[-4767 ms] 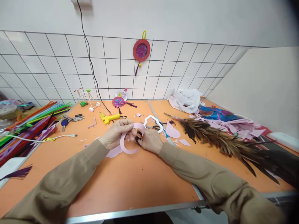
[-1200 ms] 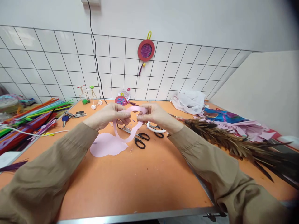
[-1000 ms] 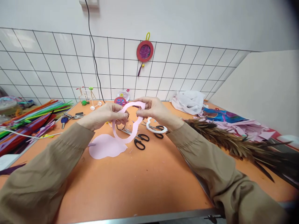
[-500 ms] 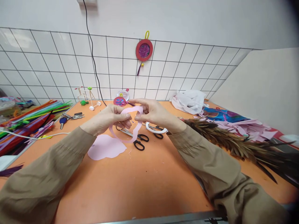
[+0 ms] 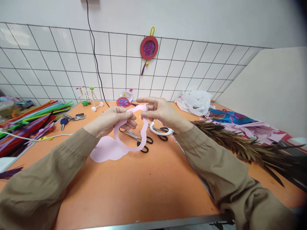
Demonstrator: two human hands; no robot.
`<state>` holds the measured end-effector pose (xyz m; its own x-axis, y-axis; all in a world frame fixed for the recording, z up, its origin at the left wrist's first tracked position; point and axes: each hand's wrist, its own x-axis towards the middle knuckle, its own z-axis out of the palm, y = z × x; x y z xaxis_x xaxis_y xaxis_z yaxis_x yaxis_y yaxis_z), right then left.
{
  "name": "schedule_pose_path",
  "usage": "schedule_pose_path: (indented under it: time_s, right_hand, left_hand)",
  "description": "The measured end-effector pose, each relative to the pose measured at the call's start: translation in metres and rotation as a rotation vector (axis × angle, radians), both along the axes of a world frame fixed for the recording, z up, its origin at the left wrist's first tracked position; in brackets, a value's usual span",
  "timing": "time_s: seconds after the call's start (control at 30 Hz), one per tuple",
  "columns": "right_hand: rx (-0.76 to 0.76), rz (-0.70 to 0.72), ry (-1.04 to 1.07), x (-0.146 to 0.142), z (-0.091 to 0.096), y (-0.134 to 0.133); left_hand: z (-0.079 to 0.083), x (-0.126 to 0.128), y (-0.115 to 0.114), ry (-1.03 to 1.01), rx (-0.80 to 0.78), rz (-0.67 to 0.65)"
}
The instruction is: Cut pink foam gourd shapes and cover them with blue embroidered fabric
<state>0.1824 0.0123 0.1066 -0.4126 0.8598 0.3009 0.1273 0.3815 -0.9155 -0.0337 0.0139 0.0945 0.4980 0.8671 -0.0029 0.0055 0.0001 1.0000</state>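
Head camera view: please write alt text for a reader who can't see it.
A person's left hand and right hand hold a thin, wavy-edged pink loop above an orange tabletop. Nearby lie a flat, scalloped pink sheet and black-handled metal scissors; multicoloured fuzzy stems lie at left, a brown feather bundle at right.

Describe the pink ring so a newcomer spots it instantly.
Over the orange table, find the left hand and right hand. They hold up a pink ring; its open middle sets it apart from the solid pink cutout, and its colour from the white ring.
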Motion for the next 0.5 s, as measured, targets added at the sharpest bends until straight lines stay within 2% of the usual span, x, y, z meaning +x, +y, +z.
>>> schedule_pose_path:
  time_s: [0.17,0.5]
  right_hand:
    - [-0.009,-0.007,-0.017,0.0006,-0.0027,0.0034]
    - [-0.039,0.073,-0.097,0.0026,-0.0084,0.0069]
  left_hand:
    - [-0.0023,0.0038,-0.0004,-0.037,-0.048,0.033]
    - [-0.0013,0.0027,0.0013,-0.028,-0.069,0.094]
